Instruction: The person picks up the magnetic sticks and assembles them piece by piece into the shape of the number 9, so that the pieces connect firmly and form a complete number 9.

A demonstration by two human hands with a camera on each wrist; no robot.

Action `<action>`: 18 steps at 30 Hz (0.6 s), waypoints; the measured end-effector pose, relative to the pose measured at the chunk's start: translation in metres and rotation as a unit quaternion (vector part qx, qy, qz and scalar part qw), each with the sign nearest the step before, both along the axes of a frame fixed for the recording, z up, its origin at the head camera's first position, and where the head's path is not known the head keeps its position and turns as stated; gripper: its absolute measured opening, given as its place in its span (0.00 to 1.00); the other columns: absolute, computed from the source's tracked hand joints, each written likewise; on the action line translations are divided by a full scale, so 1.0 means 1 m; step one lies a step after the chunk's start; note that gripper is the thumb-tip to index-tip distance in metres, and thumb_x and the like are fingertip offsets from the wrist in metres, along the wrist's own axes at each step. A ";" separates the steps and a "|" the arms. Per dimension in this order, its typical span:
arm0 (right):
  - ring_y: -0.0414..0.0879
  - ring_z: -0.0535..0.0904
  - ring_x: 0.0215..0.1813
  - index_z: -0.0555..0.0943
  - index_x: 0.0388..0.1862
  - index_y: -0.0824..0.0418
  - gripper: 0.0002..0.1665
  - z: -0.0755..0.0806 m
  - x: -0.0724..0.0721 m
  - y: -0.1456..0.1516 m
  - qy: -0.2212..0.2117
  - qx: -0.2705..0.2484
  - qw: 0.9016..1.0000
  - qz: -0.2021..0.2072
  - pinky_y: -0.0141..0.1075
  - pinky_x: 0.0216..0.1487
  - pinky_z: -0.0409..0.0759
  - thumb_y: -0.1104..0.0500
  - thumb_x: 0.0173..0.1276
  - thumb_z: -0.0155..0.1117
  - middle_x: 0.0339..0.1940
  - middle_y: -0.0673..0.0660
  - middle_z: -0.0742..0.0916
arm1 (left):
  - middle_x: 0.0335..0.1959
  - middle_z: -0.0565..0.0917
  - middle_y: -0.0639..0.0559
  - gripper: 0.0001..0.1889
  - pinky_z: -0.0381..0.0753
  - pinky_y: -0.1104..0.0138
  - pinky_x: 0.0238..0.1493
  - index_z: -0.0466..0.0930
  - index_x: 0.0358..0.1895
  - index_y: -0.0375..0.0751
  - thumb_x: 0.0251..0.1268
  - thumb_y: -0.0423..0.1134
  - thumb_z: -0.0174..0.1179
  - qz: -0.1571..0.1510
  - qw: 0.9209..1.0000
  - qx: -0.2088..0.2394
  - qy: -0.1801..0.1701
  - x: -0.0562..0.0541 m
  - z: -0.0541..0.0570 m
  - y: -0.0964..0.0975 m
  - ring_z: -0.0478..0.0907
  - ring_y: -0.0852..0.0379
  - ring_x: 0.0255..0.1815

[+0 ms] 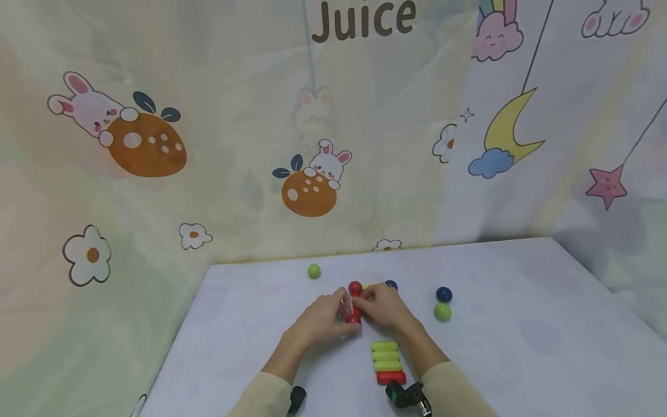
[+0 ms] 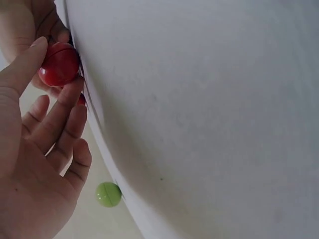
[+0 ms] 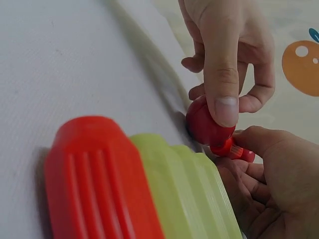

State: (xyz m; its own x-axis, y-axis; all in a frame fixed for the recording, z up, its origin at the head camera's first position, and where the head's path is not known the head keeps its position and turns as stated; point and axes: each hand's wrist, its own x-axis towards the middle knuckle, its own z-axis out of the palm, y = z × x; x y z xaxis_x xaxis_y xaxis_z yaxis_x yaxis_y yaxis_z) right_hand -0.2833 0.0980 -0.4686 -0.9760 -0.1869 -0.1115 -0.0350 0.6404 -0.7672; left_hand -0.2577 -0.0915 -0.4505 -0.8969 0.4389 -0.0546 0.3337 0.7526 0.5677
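My left hand pinches a glossy red ball between thumb and fingers. A red ridged rod meets that ball, gripped by the thumb and fingers of my right hand. At the rod's far end is a second red ball. Beyond the right hand a yellow-green piece shows, with a dark blue ball at its right, both partly covered by the hand. In the right wrist view the left thumb lies over the near red ball.
Yellow-green rods lie side by side with a red rod nearer me, by the right forearm. At right, a dark blue ball sits behind a green ball. Another green ball is near the white table's back edge.
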 end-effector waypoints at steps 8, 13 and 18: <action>0.43 0.76 0.26 0.86 0.37 0.58 0.13 0.000 0.004 0.000 0.020 0.005 1.000 -0.003 0.34 0.30 0.75 0.49 0.72 0.68 0.21 0.49 0.83 | 0.35 0.83 0.61 0.24 0.79 0.68 0.38 0.71 0.50 0.52 0.60 0.54 0.73 -0.007 1.000 -0.005 0.017 0.002 0.000 0.004 0.77 0.65 0.34; 0.42 0.76 0.25 0.86 0.37 0.59 0.13 0.000 0.005 0.001 0.029 -0.004 1.000 -0.001 0.34 0.28 0.74 0.49 0.72 0.68 0.20 0.49 0.83 | 0.32 0.83 0.61 0.26 0.78 0.69 0.36 0.69 0.52 0.51 0.60 0.55 0.73 -0.007 1.000 -0.005 0.019 0.002 -0.001 0.006 0.77 0.65 0.31; 0.42 0.75 0.24 0.86 0.35 0.57 0.14 -0.002 0.004 0.000 0.034 -0.005 0.999 -0.002 0.34 0.27 0.73 0.48 0.72 0.68 0.19 0.49 0.82 | 0.29 0.81 0.63 0.28 0.78 0.68 0.35 0.67 0.54 0.52 0.60 0.55 0.73 -0.001 1.000 0.007 0.010 0.003 0.000 0.006 0.77 0.64 0.29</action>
